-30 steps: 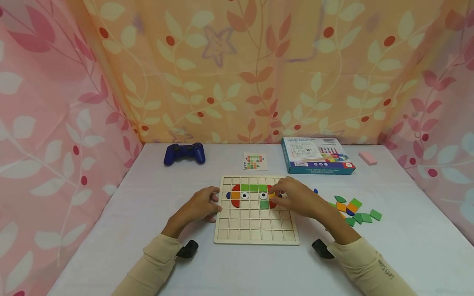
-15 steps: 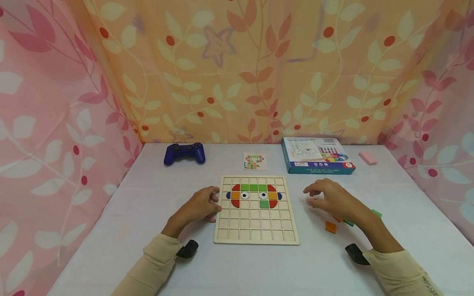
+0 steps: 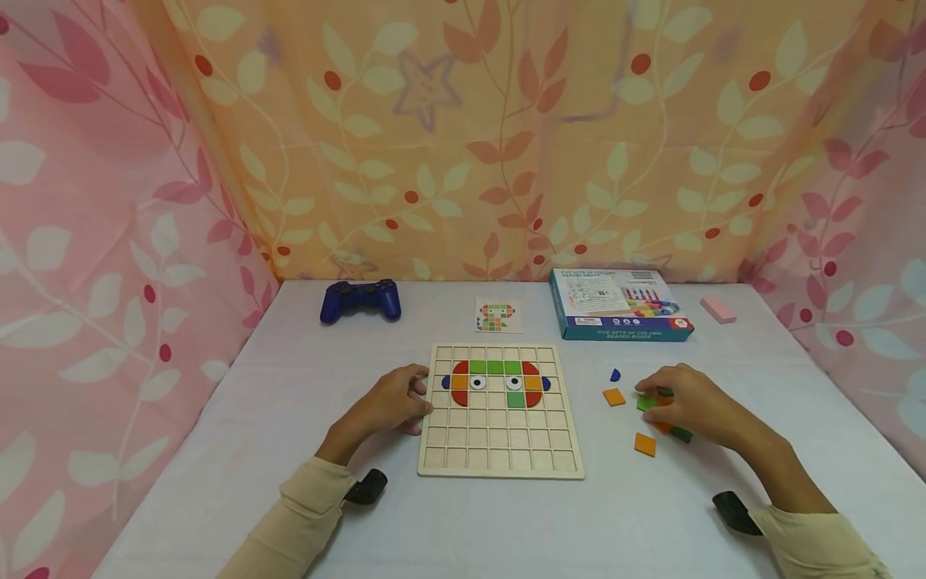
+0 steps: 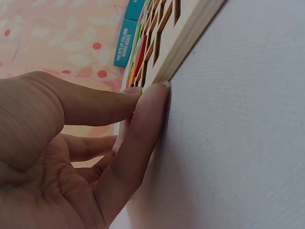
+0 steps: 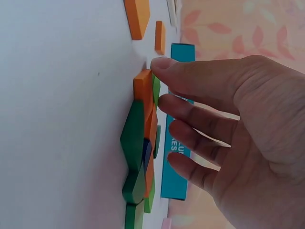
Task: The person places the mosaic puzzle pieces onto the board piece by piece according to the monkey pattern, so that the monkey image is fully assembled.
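Observation:
A pale wooden grid board (image 3: 499, 458) carries red, orange, green and blue pieces and two eye tiles (image 3: 478, 383) in its upper rows. My left hand (image 3: 387, 398) rests at its left side; in the left wrist view a thumb and finger touch the board's edge (image 4: 167, 62). Right of the board, my right hand (image 3: 690, 402) is over the loose pieces, its thumb and fingers apart around a light green tile (image 3: 646, 403). In the right wrist view the thumb tip is close to an orange tile (image 5: 143, 88), beside dark green pieces (image 5: 133, 133). The hand partly hides the pile.
Orange tiles (image 3: 614, 397) and a blue half-round piece (image 3: 615, 375) lie between board and pile. Behind stand a picture card (image 3: 497, 316), a blue box (image 3: 625, 331), a pink block (image 3: 719, 310) and a blue game controller (image 3: 360, 301). Patterned curtains enclose the table.
My right hand has left the board's right side and moved right to the loose pieces, uncovering a blue piece on the board's right side. The left hand stays in place.

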Demonstrator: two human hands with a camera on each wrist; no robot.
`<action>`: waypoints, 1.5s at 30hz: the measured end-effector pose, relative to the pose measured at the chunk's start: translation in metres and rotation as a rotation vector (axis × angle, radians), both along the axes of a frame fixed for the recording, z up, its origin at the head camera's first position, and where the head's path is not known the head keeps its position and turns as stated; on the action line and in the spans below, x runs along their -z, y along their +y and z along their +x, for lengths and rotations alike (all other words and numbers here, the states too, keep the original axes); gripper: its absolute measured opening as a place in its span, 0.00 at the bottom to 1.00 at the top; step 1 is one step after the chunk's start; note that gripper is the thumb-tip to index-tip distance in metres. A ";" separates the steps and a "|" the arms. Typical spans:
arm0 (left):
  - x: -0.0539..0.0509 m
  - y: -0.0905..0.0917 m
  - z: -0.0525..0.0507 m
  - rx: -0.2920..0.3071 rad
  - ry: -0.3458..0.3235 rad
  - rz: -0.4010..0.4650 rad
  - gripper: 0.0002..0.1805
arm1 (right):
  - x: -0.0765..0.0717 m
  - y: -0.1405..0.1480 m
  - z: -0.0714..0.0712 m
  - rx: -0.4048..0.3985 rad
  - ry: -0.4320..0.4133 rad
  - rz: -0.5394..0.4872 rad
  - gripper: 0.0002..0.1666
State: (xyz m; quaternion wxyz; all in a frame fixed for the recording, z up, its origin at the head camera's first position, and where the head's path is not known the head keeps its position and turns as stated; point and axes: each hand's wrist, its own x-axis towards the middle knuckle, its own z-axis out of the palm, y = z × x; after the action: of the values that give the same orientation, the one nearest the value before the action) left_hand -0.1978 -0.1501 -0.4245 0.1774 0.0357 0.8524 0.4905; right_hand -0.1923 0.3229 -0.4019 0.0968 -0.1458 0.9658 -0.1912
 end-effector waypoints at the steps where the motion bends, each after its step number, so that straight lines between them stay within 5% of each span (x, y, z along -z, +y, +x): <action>1: 0.000 0.000 0.000 0.000 -0.001 -0.001 0.38 | 0.001 0.002 0.000 0.002 0.004 0.001 0.26; 23: 0.001 0.000 0.000 0.003 0.003 0.001 0.37 | 0.003 0.002 0.000 -0.001 0.002 0.010 0.21; 31: 0.001 -0.001 0.000 0.005 0.008 0.002 0.37 | 0.002 -0.020 -0.004 -0.004 -0.020 -0.039 0.22; 45: 0.001 0.000 0.000 0.003 0.012 -0.004 0.37 | 0.004 -0.073 -0.025 -0.149 0.032 -0.143 0.19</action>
State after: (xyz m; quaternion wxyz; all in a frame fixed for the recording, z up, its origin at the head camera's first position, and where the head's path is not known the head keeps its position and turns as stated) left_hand -0.1974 -0.1503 -0.4254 0.1732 0.0394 0.8545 0.4882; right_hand -0.2174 0.2496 -0.4059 0.0846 -0.2267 0.9376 -0.2497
